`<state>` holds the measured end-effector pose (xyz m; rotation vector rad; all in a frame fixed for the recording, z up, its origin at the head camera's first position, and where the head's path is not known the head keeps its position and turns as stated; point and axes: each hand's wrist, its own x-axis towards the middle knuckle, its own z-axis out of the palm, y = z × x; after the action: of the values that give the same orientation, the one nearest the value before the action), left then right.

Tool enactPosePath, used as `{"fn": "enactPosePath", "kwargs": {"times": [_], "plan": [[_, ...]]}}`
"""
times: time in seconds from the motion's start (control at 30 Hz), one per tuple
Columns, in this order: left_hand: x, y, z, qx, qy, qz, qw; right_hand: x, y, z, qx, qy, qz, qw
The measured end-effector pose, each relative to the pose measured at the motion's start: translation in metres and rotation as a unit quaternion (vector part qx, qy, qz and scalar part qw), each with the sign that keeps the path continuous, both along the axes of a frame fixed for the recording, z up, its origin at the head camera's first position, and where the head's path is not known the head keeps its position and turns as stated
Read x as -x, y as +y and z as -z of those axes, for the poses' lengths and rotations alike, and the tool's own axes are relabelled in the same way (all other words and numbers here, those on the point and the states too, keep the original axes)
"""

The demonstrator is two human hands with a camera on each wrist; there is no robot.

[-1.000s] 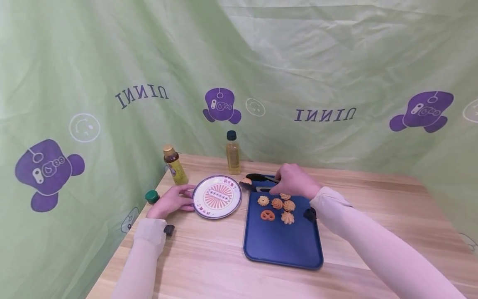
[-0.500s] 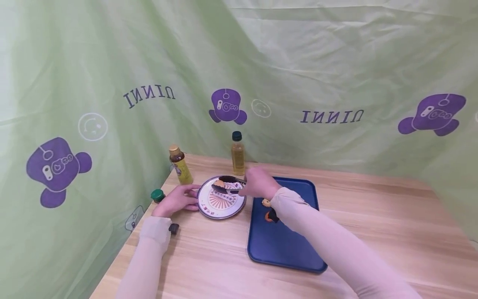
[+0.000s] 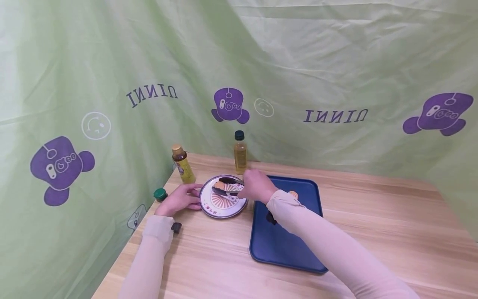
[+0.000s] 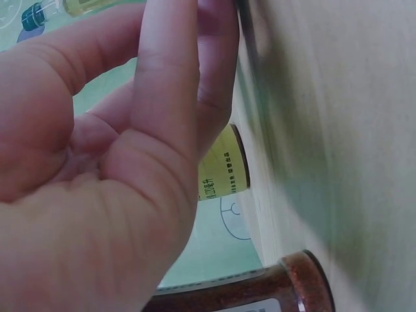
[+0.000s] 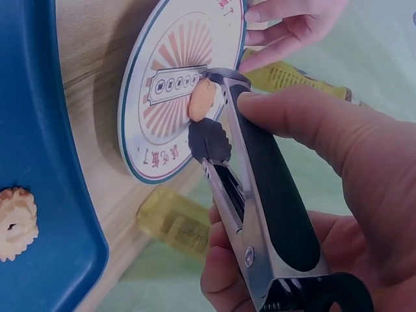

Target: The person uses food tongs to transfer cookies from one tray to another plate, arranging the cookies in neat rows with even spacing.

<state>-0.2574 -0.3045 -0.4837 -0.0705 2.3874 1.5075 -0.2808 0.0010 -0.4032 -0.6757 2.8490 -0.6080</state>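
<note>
Small golden-brown cookie [image 5: 202, 99] between the black tips of silver metal tongs with black grips [image 5: 276, 188], over the sunburst-printed middle of a round white plate with a dark blue rim [image 5: 133, 110]; whether it rests on the plate or hangs just clear, cannot tell. Right hand [image 3: 257, 185] clamped round the tongs, thumb along one black grip. Left hand [image 3: 181, 199] loosely extended, fingertips at the plate's left rim, touching it as far as the views show. Plate sits on the pale wooden bench [image 3: 216, 257], just left of a dark blue rectangular tray [image 3: 284, 245], where a pale ridged biscuit with a small hole [image 5: 14, 222] lies. Handling, by judgement: cookie looks light, stiff and dry, probably crumbly; best nipped across its sides, lightly, as a hard squeeze could crack it or pop it loose. Plate likely smooth, rigid, breakable; rim the surest hold.
</note>
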Motion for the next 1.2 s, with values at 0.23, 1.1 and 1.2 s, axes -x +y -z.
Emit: {"fn": "enactPosePath", "kwargs": {"times": [0.23,1.1,1.2], "plan": [[0.001,0.0,0.002,-0.012,0.004,0.007,0.9999,-0.001,0.004,0.003,-0.001,-0.004,-0.006,1.0],[-0.002,0.001,-0.001,0.013,0.004,0.012,0.9998,-0.04,0.104,0.001,0.026,0.008,0.06,0.998],[-0.004,0.0,-0.002,0.014,0.006,0.011,0.9998,-0.047,0.12,0.0,0.031,0.011,0.06,0.998]]}}
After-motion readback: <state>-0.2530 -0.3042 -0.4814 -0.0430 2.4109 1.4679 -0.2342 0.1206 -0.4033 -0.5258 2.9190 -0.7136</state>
